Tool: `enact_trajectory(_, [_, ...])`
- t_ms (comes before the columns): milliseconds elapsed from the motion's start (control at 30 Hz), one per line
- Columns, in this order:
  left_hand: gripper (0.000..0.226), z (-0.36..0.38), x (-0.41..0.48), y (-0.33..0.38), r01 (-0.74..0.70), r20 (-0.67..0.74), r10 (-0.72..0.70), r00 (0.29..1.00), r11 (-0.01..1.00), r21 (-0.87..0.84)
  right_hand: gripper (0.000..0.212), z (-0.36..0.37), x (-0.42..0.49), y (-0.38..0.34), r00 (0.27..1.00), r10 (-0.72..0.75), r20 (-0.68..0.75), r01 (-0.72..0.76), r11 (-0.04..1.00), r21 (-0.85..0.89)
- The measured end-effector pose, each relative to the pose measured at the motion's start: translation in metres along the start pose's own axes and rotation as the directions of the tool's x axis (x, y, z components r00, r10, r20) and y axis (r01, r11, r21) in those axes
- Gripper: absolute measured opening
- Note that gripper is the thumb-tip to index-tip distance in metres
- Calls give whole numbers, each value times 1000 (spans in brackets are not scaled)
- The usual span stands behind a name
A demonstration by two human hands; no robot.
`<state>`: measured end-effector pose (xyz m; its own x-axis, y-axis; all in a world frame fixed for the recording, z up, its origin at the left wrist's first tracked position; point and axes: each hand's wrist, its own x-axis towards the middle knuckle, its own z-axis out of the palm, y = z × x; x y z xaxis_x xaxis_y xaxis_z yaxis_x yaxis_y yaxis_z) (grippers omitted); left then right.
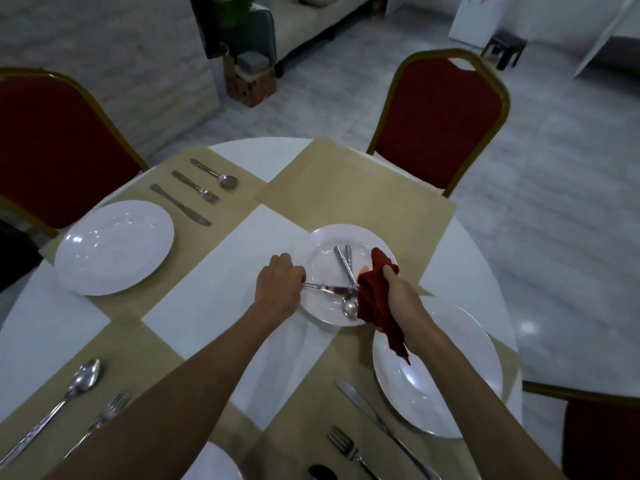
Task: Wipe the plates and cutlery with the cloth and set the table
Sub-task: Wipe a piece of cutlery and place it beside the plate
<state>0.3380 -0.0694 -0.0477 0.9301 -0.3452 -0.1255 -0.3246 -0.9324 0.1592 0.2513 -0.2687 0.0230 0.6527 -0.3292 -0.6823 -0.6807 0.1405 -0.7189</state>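
Middle plate [322, 251] on the table [242, 233] holds a knife [327, 289], a spoon [349, 307] and one more handle [348, 252] crossing the spoon's; its head is hidden by the cloth. Orange smear [364, 269] on the right side of that plate, just beside the cloth

Left hand [278, 282] at the middle plate's left rim, fingers curled round the knife handle; the blade lies flat, pointing into the plate. Right hand [403, 299] over the plate's near-right rim, fist closed round the red cloth [372, 292]. The cloth is bunched above the fist, and its tail hangs below over the right plate [450, 393]

Relative to the middle plate:
- left plate [114, 247] well apart to the left, on a tan mat [138, 310]
- far cutlery [180, 204] beyond the left plate: knife, fork and spoon side by side
- right plate just near-right, its rim close to the middle plate's
- near-right cutlery [384, 424]: knife and fork left of the right plate
- near-left cutlery [69, 389]: spoon and fork, well apart
- near plate [214, 462] at the bottom edge, mostly cut off

Red chairs [440, 126] stand behind the table
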Motion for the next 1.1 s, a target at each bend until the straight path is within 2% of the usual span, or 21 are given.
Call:
enact_trajectory(133, [13, -6, -8, 9, -16, 94, 3, 996, 990, 139, 53, -12, -9, 15, 999, 3, 41, -4, 1000, 21])
enact_trajectory(300, [26, -12, -23, 12, 26, 192, -81, 978, 961, 276, 53, -13, -23, 28, 995, 22, 101, -24, 1000, 19])
enact_trajectory(367, [30, -18, -33, 12, 70, 231, -136, 963, 959, 274, 54, -11, -33, 31, 992, 29, 122, -31, 999, 13])
enact_trajectory(467, [29, -28, -55, 11, 224, 317, -256, 913, 965, 135, 51, -10, -43, 33, 995, 22, 101, -26, 999, 44])
enact_trajectory(533, [23, -36, -78, 9, 436, 444, -345, 827, 892, -118, 50, -8, -45, 37, 1000, 17, 17, -18, 996, 87])
enact_trajectory(567, [18, -39, -92, 10, 544, 505, -357, 786, 787, -291, 50, -7, -48, 40, 1000, 12, -13, -11, 996, 87])
enact_trajectory(633, [12, -49, -124, 23, 656, 587, -312, 747, 488, -576, 50, -2, -50, 47, 1000, 23, -18, -21, 996, 85])
enact_trajectory(700, [13, -57, -153, 47, 630, 557, -303, 774, 274, -727, 52, 12, -61, 52, 996, 57, 71, -65, 991, 115])
enact_trajectory(733, [12, -56, -163, 59, 597, 518, -323, 792, 233, -768, 49, 22, -73, 51, 988, 79, 132, -94, 989, 115])
enact_trajectory(833, [28, -47, -181, 86, 528, 413, -376, 829, 288, -799, 29, 53, -93, 62, 965, 24, 260, -29, 999, 17])
enact_trajectory(900, [29, -46, -190, 93, 544, 428, -378, 821, 288, -788, 21, 59, -101, 65, 969, -17, 248, 32, 998, -59])
enact_trajectory(967, [18, -49, -201, 94, 540, 456, -321, 830, 259, -801, 20, 54, -101, 58, 981, -31, 193, 39, 999, -38])
enact_trajectory(1000, [20, -50, -205, 93, 537, 466, -291, 836, 253, -805, 20, 48, -102, 51, 987, -41, 158, 43, 999, -14])
enact_trajectory(1100, [24, -60, -217, 95, 518, 465, -233, 854, 307, -798, 25, 39, -103, 39, 996, -43, 82, 29, 987, 156])
